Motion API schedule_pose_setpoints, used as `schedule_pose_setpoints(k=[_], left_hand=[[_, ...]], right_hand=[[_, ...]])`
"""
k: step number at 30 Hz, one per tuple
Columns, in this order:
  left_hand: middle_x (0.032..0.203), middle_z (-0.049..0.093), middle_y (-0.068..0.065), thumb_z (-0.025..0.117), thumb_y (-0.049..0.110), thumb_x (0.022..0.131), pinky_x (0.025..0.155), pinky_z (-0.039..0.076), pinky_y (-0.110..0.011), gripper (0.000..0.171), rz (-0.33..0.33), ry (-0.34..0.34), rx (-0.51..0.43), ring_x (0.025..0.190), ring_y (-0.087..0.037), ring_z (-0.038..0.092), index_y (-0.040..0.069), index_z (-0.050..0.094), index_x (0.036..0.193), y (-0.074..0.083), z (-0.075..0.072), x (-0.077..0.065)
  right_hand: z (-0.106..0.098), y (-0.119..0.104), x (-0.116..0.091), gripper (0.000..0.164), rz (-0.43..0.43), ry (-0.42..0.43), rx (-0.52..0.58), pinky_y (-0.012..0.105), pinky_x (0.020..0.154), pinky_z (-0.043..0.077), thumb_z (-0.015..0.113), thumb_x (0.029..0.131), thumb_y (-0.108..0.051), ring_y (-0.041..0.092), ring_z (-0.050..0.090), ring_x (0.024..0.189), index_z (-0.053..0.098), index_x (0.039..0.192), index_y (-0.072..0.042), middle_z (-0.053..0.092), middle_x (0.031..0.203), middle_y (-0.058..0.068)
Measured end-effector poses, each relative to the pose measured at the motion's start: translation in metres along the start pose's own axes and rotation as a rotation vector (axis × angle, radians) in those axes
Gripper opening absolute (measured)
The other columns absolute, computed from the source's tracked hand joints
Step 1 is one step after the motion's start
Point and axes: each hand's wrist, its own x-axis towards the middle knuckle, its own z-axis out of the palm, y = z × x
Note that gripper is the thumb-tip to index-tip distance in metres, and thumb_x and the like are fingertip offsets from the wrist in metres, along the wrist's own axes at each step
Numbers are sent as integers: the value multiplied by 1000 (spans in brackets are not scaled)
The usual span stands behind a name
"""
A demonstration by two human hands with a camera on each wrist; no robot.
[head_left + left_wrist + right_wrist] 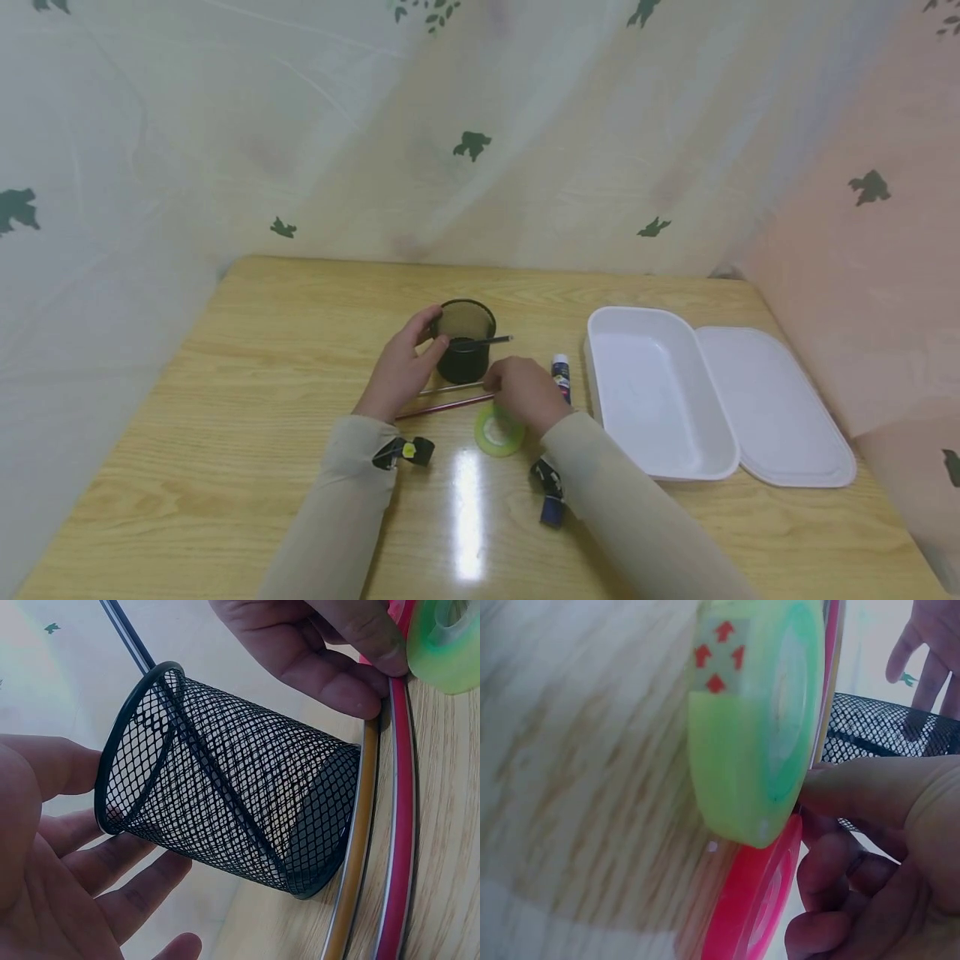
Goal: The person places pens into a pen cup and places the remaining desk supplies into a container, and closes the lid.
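My left hand (401,367) is at the left side of a black mesh pencil cup (247,772), fingers extended and spread, thumb touching the rim. Inside the upright cup leans a dark pencil (491,340), its end above the rim. In front of the cup, a yellow pencil (360,817) and a red pencil (401,817) lie side by side on the table. My right hand (528,392) has curled fingers and thumb at their right ends; the fingertips partly hide the grip. Next to it are a green tape roll (742,742) and a red tape roll (742,900).
A glue stick (560,375) lies right of my right hand. Farther right stand a white plastic box (660,392) and its white lid (780,408) on the wooden table (225,400). A patterned cloth (360,133) hangs behind the table.
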Motion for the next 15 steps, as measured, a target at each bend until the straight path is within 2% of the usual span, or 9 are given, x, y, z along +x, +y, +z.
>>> schedule_pose_setpoints(k=[9,15], left_hand=[[155,43,-10,56,22,103,115,33,-50,53,-17,-3,6,138,-32,46,11,41,153,0,-1,1],[155,43,-11,56,22,103,114,35,-52,54,-21,-4,21,138,-33,46,11,40,153,0,-1,0]], right_hand=[[0,2,1,34,-34,-1,-18,41,91,53,65,79,9,22,65,99,77,101,-13,72,103,3],[0,6,4,31,-71,-5,-35,39,87,54,67,78,6,19,65,92,77,99,-15,72,97,0]])
